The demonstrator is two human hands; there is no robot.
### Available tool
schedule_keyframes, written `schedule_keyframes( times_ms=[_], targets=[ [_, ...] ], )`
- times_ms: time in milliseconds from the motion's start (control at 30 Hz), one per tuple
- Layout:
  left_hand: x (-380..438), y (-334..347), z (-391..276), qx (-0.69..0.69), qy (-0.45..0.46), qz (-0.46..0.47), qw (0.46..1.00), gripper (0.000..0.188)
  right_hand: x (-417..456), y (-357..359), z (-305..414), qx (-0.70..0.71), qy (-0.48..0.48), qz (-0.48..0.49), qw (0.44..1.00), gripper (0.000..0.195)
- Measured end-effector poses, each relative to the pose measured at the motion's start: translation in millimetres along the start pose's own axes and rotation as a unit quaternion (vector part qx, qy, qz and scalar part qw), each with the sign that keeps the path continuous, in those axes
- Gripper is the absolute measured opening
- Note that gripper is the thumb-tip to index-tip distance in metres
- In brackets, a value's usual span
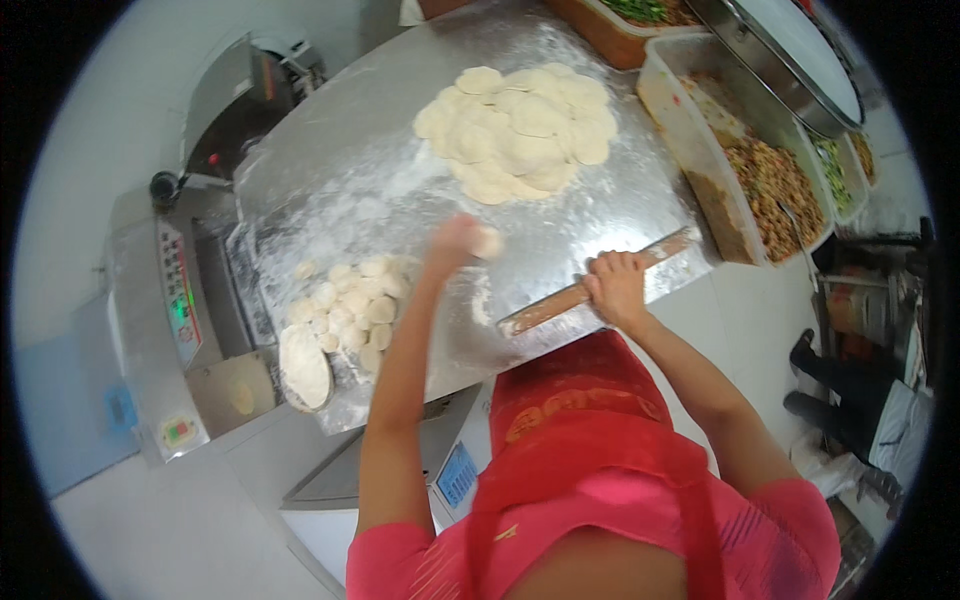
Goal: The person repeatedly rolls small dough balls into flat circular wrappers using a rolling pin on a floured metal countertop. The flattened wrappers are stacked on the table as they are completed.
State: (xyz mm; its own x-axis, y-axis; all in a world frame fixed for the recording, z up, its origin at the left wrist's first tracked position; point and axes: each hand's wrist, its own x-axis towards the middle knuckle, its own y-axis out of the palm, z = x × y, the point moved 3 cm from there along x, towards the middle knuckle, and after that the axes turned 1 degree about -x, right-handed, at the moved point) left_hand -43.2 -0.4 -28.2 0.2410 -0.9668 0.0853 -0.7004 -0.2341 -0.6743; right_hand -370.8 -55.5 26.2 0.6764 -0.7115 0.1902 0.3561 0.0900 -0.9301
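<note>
My left hand (452,244), blurred by motion, has a small dough round (488,243) at its fingertips above the floured steel table (360,180). The round is blurred too. My right hand (616,289) grips the middle of a wooden rolling pin (547,307), which lies slanted near the table's front edge. Beyond both hands, flat dough wrappers (517,131) overlap in a wide pile. To the left of my left forearm sit several small dough pieces (352,300), dusted with flour. Beside them lies a larger oval lump of dough (305,367).
A plastic tub of minced filling (772,180) with a spoon handle stands at the right edge. Behind it are a round metal pan (787,67) and a tub with chopped greens (831,172). A steel machine with a lit panel (180,300) adjoins the table's left side.
</note>
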Motion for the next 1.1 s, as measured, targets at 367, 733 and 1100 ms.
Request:
schedule_keyframes(
  times_ms=[367, 733, 1100],
  targets=[
    [6.9, 43.8, -78.4, -0.056, -0.074, 0.480, 0.872, 0.026, 17.0, 8.8, 7.9, -0.043, -0.021, 0.021, 0.999, 0.022],
    [-14.5, 58.9, -96.6, 0.015, -0.087, 0.281, 0.956, 0.033, 67.7, 2.3, 20.6, -0.052, -0.017, 0.056, 0.997, 0.019],
    [-11.2, 44.9, -77.2, 0.096, -0.095, 0.396, 0.908, 0.030, 57.1, 17.7, 10.4, -0.041, -0.009, 0.049, 0.998, 0.023]
  ],
)
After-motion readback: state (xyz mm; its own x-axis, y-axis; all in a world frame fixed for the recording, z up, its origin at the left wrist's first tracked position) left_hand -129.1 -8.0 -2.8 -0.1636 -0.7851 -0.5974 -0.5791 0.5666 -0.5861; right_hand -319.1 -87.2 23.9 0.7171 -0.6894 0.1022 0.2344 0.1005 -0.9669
